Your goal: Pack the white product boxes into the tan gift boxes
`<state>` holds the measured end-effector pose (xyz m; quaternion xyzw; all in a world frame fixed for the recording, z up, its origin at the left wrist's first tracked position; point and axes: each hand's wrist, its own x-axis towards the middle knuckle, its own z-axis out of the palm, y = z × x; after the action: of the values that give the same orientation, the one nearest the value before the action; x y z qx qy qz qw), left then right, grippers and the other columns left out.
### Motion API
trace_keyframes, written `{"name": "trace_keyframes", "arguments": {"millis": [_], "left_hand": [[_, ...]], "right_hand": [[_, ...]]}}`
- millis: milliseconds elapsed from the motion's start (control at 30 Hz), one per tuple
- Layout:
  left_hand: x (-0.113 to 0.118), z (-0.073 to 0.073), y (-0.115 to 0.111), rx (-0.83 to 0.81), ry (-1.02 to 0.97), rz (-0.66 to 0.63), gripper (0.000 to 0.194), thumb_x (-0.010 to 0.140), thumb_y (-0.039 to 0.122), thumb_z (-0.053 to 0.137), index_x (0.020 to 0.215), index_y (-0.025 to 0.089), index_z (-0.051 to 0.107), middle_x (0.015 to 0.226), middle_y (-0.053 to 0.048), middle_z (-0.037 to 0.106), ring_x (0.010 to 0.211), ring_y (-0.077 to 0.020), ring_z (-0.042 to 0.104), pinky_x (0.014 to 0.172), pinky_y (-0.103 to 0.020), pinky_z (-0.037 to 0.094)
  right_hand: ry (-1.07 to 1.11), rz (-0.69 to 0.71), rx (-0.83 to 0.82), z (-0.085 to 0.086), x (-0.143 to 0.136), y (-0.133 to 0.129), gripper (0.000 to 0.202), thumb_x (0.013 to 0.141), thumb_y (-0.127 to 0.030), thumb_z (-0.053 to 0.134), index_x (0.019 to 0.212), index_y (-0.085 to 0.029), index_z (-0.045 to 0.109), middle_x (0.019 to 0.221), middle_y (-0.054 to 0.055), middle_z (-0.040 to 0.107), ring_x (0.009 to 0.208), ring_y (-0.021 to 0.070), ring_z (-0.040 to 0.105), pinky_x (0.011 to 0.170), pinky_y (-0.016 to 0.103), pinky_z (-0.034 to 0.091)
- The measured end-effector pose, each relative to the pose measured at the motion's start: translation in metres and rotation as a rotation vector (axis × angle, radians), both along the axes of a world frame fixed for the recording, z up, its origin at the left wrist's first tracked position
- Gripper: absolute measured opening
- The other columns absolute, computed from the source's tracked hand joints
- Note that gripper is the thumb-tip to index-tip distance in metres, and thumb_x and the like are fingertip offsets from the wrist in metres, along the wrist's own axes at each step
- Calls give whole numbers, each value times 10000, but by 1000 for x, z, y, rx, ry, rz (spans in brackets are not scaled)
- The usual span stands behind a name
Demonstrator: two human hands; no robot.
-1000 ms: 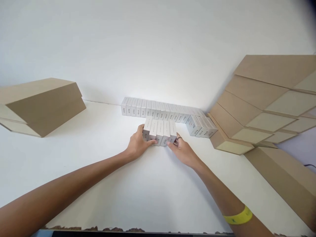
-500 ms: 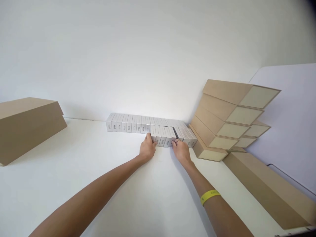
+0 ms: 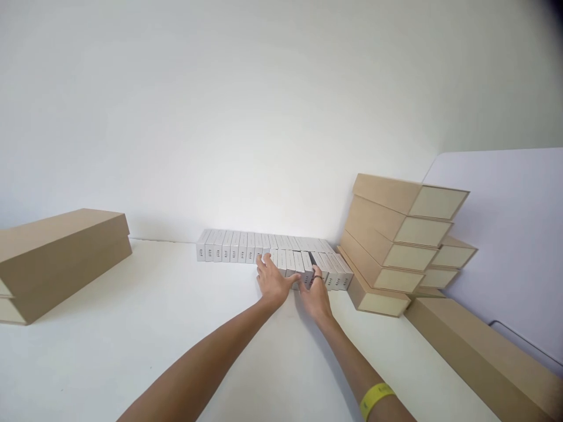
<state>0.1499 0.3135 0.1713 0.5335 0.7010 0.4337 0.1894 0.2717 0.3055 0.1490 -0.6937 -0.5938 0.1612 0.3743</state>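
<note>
Two rows of small white boxes with dark print on their ends stand against the wall: a long back row (image 3: 226,245) and a shorter front row (image 3: 288,259) at its right half. My left hand (image 3: 271,285) spans the left part of the front row, fingers spread and thumb stretched rightward along the box ends. Beside it, my right hand (image 3: 316,299) has a finger at the dark gap in that row and its thumb on the front, gripping a white box (image 3: 307,262) left of the gap. Fingers partly hide the box ends.
Brown cartons with pale ends are stacked (image 3: 387,234) just right of the rows. A long brown carton (image 3: 479,351) lies nearer on the right, beside a pale panel (image 3: 505,234). More brown cartons (image 3: 65,258) sit at far left on the white table (image 3: 109,351).
My left hand has shifted from the front row's left end toward the right, its fingers spreading over the box ends. My right hand stays by the gap. The view has tilted slightly up.
</note>
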Motion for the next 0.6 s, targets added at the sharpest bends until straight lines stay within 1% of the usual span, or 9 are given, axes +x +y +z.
{"name": "trace_keyframes", "arguments": {"millis": [100,167,267,333,467,600], "left_hand": [[-8,-3,4,-19,20,14,868,658,377,857,1275,191,276,1498,-211,279,1281,-374,482,1017,-501,435],[-15,-7,6,-28,36,9,853,661,349,849,1275,196,277,1507,-210,264,1277,-378,488,1007,-503,436],[-24,-13,7,-32,54,-3,850,665,318,841,1284,204,270,1519,-209,236,1311,-386,456,1011,-501,428],[-25,-13,7,-25,57,-11,859,661,328,845,1284,204,267,1509,-211,245,1317,-381,449,1008,-491,430],[-21,-7,9,10,57,-23,878,654,401,854,1274,201,265,1483,-200,283,1321,-350,442,1009,-457,436],[-13,-1,9,33,56,-25,846,658,391,855,1249,204,279,1462,-190,309,1316,-334,450,1011,-449,436]], "right_hand": [[2,27,24,-3,-5,-2,625,963,-358,572,1513,-226,304,1446,128,453,1255,276,513,1016,476,455],[-14,41,15,-4,-8,-3,675,951,-362,560,1541,-242,254,1435,125,450,1258,277,509,1012,453,449],[-39,44,1,-6,-13,-1,702,917,-450,544,1539,-266,275,1412,118,433,1267,284,497,994,396,446],[-47,35,-7,-7,-15,2,726,902,-507,524,1539,-267,271,1385,127,429,1243,290,512,965,377,455],[-72,24,-6,-11,-16,8,756,903,-606,462,1536,-245,262,1346,147,439,1180,298,547,903,377,480],[-123,2,39,-17,-14,10,729,915,-615,433,1518,-230,297,1300,139,474,1132,276,569,850,352,497]]}}
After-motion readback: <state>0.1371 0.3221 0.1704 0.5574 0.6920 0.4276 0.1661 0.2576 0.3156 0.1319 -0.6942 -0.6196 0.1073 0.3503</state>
